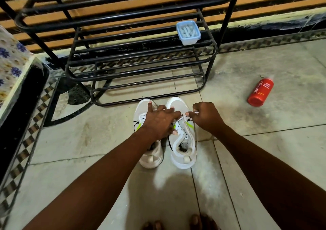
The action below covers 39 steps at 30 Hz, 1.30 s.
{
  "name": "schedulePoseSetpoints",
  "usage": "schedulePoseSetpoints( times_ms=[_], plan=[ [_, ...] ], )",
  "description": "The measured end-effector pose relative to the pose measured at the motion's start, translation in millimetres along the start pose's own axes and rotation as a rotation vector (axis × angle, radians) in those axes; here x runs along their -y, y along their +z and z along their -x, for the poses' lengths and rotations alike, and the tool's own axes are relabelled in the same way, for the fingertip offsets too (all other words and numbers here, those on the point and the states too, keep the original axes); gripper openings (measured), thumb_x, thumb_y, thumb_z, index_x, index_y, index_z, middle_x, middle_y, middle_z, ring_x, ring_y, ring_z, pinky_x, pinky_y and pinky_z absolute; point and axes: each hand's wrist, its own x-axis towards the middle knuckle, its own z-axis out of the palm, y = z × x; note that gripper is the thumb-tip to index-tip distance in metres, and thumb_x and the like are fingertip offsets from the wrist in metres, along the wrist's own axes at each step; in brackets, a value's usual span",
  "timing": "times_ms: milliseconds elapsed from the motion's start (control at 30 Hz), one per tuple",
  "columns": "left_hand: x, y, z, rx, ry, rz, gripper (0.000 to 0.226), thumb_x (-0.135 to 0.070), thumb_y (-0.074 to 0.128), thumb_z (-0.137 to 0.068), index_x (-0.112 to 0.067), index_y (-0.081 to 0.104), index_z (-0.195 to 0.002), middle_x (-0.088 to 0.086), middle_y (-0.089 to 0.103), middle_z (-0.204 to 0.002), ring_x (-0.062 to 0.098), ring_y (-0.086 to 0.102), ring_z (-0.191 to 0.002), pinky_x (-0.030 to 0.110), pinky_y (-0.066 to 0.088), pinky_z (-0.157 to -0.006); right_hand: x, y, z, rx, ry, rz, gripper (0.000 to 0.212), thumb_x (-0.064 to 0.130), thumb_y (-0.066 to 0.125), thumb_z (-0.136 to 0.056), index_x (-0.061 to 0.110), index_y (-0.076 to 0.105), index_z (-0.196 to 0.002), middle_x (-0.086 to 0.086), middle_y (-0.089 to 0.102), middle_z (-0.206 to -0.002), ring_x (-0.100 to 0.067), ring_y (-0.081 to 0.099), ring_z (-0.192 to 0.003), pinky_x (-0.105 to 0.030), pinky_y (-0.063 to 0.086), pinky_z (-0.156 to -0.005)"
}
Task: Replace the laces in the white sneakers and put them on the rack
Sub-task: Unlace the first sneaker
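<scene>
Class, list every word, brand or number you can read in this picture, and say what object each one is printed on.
"CINTHOL": along the red bottle lying on the floor.
"FOAM BODY WASH": smaller white print on the same bottle.
Small dark mark on the tongue of the right sneaker: too small to read.
Nothing readable on the plastic box.

Your two arms reach forward and down. Your left hand [159,122] lies spread, fingers straight. Your right hand [206,117] is curled, pinching
</scene>
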Motion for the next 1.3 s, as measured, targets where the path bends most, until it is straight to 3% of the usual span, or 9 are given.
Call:
schedulePoseSetpoints(
  times_ms=[200,400,633,733,833,1000,1100,1200,1300],
  plan=[
    [-1,0,-1,-0.029,0.001,-0.032,0.069,-0.064,0.067,-0.086,-0.039,0.038,-0.144,-0.009,0.048,-0.148,0.027,0.032,-0.148,0.073,0.009,-0.118,-1,7,10,-0.174,-0.049,0.076,0.027,0.028,0.074,-0.083,0.014,0.057,-0.067,-0.003,0.057,-0.069,-0.026,0.052,-0.074,-0.03,0.031,-0.061],
    [0,2,-1,-0.03,0.014,-0.012,0.066,-0.064,0.068,-0.086,-0.04,0.04,-0.141,-0.006,0.048,-0.146,0.025,0.035,-0.146,0.073,0.012,-0.118,0,8,12,-0.209,0.089,0.065,0.03,0.031,0.07,-0.086,0.014,0.053,-0.068,-0.002,0.056,-0.068,-0.029,0.055,-0.077,-0.032,0.038,-0.058],
    [0,2,-1,-0.007,0.002,0.005,0.065,-0.061,0.067,-0.088,-0.04,0.038,-0.142,-0.007,0.046,-0.148,0.026,0.036,-0.146,0.073,0.012,-0.118,11,16,27,-0.445,-0.081,0.204,0.028,0.018,0.07,-0.086,0.012,0.051,-0.066,-0.006,0.052,-0.066,-0.028,0.051,-0.071,-0.032,0.03,-0.052],
    [2,3,-2,0.006,-0.006,0.016,0.068,-0.062,0.068,-0.087,-0.041,0.038,-0.144,-0.007,0.045,-0.149,0.026,0.037,-0.145,0.074,0.012,-0.118,-3,9,27,-0.569,0.025,0.145,0.024,0.012,0.066,-0.09,0.009,0.053,-0.07,-0.013,0.055,-0.069,-0.032,0.052,-0.072,-0.037,0.034,-0.056],
    [1,1,0,0.012,-0.011,0.045,0.068,-0.061,0.069,-0.086,-0.038,0.041,-0.143,-0.008,0.048,-0.147,0.026,0.039,-0.145,0.073,0.012,-0.118,-37,-14,21,-0.5,0.203,0.091,0.029,0.023,0.059,-0.097,0.012,0.049,-0.072,-0.016,0.058,-0.072,-0.038,0.056,-0.074,-0.036,0.032,-0.06],
    [3,1,-1,0.021,-0.086,0.151,0.067,-0.06,0.071,-0.086,-0.027,0.042,-0.137,0.006,0.064,-0.123,0.027,0.05,-0.132,0.067,0.013,-0.119,-65,-16,37,-0.309,-0.024,-0.018,0.043,0.043,0.056,-0.096,0.017,0.048,-0.062,0.0,0.048,-0.06,-0.023,0.051,-0.057,-0.04,0.044,-0.056],
    [11,-3,-5,0.037,-0.077,0.135,0.049,-0.039,0.065,-0.094,-0.03,0.045,-0.138,0.005,0.068,-0.119,0.028,0.054,-0.128,0.068,0.011,-0.12,-61,5,51,-0.232,-0.056,-0.086,0.035,0.045,0.058,-0.095,0.015,0.065,-0.079,-0.001,0.056,-0.078,-0.02,0.056,-0.068,-0.037,0.049,-0.067],
    [12,-15,-11,0.011,-0.053,0.108,0.044,-0.016,0.061,-0.092,-0.033,0.058,-0.133,-0.001,0.068,-0.124,0.024,0.053,-0.129,0.062,0.01,-0.124,-45,21,57,-0.312,-0.046,-0.042,0.033,0.041,0.063,-0.094,0.01,0.07,-0.103,-0.005,0.059,-0.095,-0.027,0.06,-0.083,-0.041,0.05,-0.076],
    [5,-19,-14,-0.063,-0.051,-0.015,0.036,-0.014,0.064,-0.091,-0.026,0.066,-0.125,-0.003,0.06,-0.132,0.024,0.052,-0.128,0.047,0.032,-0.118,-17,21,61,-0.378,-0.12,0.086,0.025,0.044,0.058,-0.095,0.022,0.07,-0.101,0.003,0.062,-0.103,-0.023,0.057,-0.1,-0.044,0.04,-0.083]
  ],
)
